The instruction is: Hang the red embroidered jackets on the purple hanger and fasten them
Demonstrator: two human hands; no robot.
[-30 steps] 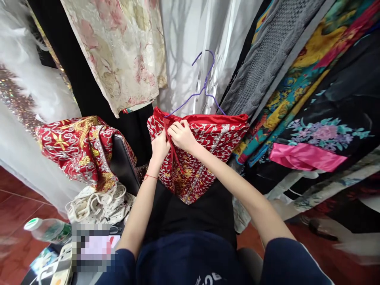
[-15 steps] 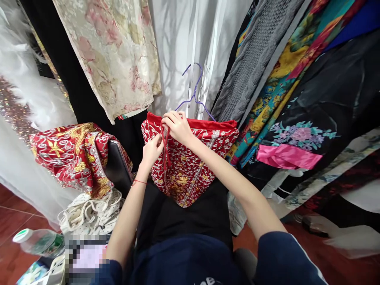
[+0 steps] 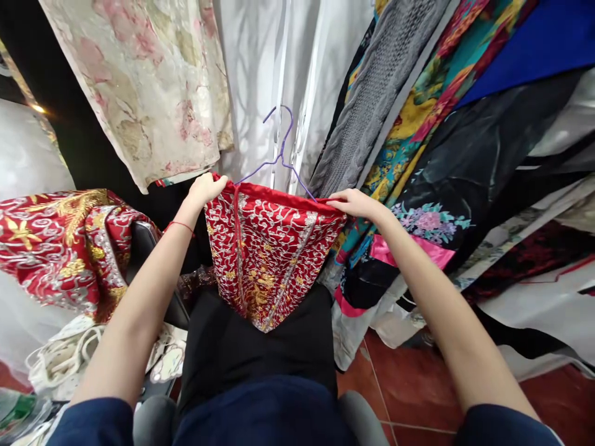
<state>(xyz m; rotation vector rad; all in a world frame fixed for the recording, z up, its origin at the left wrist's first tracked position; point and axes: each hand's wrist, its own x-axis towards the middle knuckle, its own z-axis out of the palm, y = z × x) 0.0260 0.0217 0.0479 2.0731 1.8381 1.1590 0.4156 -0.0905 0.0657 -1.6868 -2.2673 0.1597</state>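
Note:
A red garment with silver and gold embroidery hangs over my lap, its plain red band along the top and its lower edge narrowing to a point. My left hand is closed on the band's left corner, thumb on top. At the right end, my right hand pinches the same band, so the edge is stretched between both hands. A thin red cord dangles down the front near the left side. Behind the band rises a purple wire hanger; its lower part is hidden by the garment.
Another red embroidered piece drapes over a dark chair back at left. Floral cloth hangs upper left, a grey cable knit and patterned clothes at right. White straps and a plastic bottle lie lower left.
My hands have left the cord near the garment's left side and spread apart to the band's two ends. The view has shifted to the right.

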